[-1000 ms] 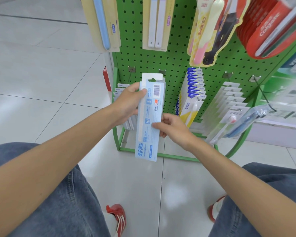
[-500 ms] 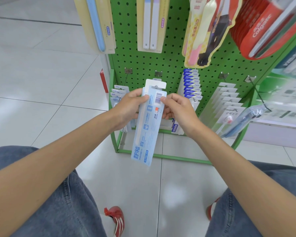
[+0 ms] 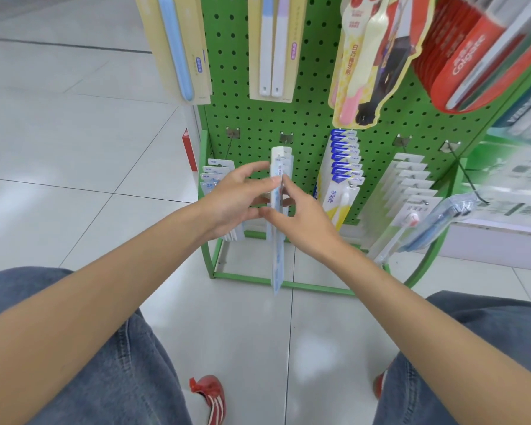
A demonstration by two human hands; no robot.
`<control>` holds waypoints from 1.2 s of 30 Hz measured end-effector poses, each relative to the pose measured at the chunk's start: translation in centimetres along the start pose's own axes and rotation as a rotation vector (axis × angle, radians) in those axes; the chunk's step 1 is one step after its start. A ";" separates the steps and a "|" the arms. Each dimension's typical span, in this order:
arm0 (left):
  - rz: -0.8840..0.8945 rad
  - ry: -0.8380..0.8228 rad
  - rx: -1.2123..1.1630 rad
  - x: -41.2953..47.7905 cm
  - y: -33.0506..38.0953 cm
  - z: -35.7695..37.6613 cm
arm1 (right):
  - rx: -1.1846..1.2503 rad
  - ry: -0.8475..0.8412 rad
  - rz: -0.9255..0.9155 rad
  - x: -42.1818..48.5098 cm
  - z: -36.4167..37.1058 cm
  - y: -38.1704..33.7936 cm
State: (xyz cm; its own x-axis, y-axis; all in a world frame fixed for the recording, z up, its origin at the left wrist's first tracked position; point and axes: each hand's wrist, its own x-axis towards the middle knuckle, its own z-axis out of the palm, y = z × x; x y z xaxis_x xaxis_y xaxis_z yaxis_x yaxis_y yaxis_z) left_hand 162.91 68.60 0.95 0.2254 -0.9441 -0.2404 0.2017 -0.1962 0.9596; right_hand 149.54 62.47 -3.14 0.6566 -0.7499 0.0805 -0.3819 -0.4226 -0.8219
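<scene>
I see long pale-blue carded toothbrush pack (image 3: 277, 259) upright, edge-on to camera, just in front of green pegboard rack (image 3: 313, 96), left hand (image 3: 236, 200) fingers pinching its upper part, right hand (image 3: 304, 222) fingers pinching opposite side

The held toothbrush pack (image 3: 277, 259) is recorded as pale blue with a white top tab, set against a green pegboard (image 3: 313, 96) perforated by a regular grid of dark round holes. On the board, cream cards (image 3: 178, 50) with pale blue, white and lilac brushes, red packs (image 3: 460, 65) with white lettering, and a row of white packs (image 3: 344, 161) with royal-blue headers and yellow lower parts are noted. The floor (image 3: 74, 133) is tiled in glossy off-white with thin dark joints; blue denim jeans (image 3: 120, 378) and red shoes (image 3: 210, 397) with white stripes are observed.
</scene>
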 end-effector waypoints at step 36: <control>0.087 0.350 0.899 3.2 1.3 -9.7 | -0.263 0.156 -0.099 9.8 0.4 -3.4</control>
State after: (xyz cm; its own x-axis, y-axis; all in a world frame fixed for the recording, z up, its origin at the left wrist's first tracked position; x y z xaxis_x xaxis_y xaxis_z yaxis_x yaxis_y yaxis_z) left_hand 173.17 67.91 -0.01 0.5051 -0.8614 -0.0536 -0.6005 -0.3954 0.6950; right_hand 157.52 56.78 0.16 0.5991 -0.7591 0.2546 -0.4899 -0.5991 -0.6333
